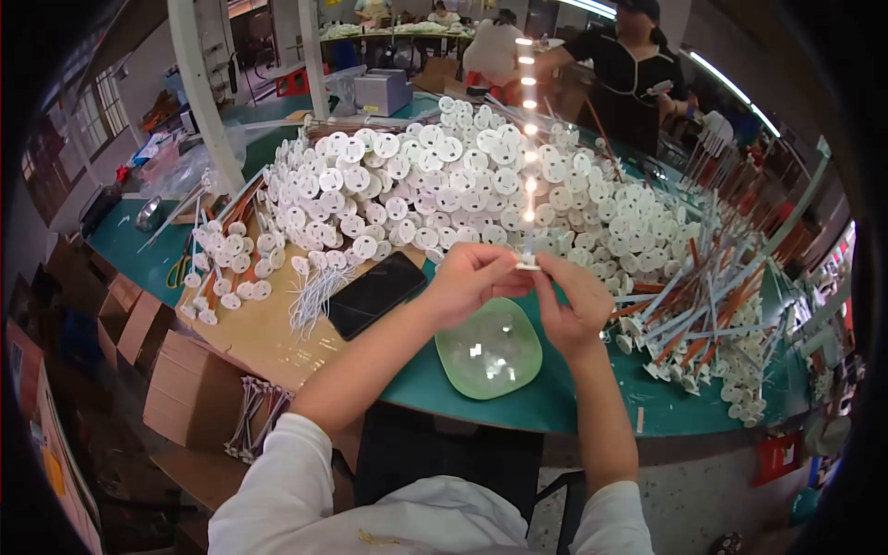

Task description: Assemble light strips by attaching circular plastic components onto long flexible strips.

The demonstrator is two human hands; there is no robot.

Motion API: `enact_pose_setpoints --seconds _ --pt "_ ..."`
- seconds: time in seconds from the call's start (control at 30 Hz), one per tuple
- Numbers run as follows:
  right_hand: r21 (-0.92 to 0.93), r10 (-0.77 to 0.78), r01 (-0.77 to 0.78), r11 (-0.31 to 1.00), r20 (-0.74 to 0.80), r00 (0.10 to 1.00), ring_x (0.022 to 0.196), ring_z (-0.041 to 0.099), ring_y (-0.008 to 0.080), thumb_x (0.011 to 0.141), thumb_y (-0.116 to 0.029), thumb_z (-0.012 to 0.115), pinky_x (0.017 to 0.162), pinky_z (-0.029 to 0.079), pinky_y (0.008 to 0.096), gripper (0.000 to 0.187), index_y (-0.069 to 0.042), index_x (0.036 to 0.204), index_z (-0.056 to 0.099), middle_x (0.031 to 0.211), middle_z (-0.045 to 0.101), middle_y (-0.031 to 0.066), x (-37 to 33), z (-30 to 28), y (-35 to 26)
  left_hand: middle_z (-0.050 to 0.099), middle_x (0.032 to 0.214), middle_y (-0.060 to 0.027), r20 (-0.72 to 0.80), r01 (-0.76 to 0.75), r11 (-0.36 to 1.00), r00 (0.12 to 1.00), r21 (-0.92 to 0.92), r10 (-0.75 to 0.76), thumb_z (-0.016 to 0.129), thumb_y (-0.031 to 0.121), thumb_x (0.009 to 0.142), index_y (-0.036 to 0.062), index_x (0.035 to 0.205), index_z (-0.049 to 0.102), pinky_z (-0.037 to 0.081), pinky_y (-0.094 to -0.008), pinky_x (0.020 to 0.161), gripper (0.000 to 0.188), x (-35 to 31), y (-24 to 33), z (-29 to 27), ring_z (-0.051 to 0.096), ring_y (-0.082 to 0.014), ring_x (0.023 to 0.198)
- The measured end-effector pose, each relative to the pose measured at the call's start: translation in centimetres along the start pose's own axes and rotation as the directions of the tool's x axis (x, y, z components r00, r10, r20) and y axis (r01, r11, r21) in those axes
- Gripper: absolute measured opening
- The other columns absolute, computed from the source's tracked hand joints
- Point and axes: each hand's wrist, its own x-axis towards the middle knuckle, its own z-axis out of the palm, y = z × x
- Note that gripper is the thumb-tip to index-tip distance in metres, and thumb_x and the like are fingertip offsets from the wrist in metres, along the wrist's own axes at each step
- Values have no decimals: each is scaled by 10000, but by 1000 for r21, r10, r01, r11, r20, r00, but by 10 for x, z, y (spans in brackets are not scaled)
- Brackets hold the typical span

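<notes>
Light strip stands lit and upright near the bowl, its base pinched by left hand and right hand alike. Recommended: steady fingertip pressure on the base edges, lamps uncovered, strip clear of the disc pile.

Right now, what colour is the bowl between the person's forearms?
The bowl is pale green, best seen in the head view.

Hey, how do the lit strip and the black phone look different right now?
The strip glows in bright spots; the phone is dark. The strip stands upright between the left hand and right hand; the phone lies flat. The strip is narrow, the phone broader. Both are longer than wide.
</notes>
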Motion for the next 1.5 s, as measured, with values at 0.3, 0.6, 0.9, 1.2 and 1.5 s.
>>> enact_pose_setpoints --seconds 0.3,0.6,0.9,1.2,1.5 --pt "69 13 -14 998 14 1000 693 701 275 681 65 758 631 569 310 280 45 952 691 847 714 164 -16 12 -8 710 958 -136 -36 -77 988 996 137 83 658 74 911 -64 1040 669 581 -318 804 189 -16 -6 -12 700 -194 866" --pt "66 4 -10 998 83 997 694 696 266 689 88 718 598 548 307 291 11 969 708 861 715 154 -21 10 -10 712 876 -81 -107 -52 961 991 273 84 745 19 825 -28 922 685 558 -257 726 124 -23 4 -7 685 -129 802" --pt "384 150 -195 903 145 978 903 627 269 753 66 706 824 497 337 253 -22 989 726 964 716 99 -25 14 1 502 1397 -180 130 -159 973 982 169 138 672 144 895 1 1433 406 411 -399 1063 617 -13 7 -2 499 -253 1278" --pt "279 490 -467 839 -17 871 784 620 216 755 26 727 711 496 324 165 -18 911 695 937 695 102 -3 7 -18 576 1303 -206 148 -235 942 968 238 204 670 89 891 -15 1338 463 501 -390 968 504 -22 28 -5 618 -274 1140" --pt "165 -32 -454 876 958 286 794 652 315 700 -100 733 716 523 399 198 -42 887 706 823 666 120 -11 6 -8 635 1212 -154 -223 -130 950 955 284 197 598 13 922 37 1319 458 544 -333 866 421 -15 20 -10 681 -244 1008"
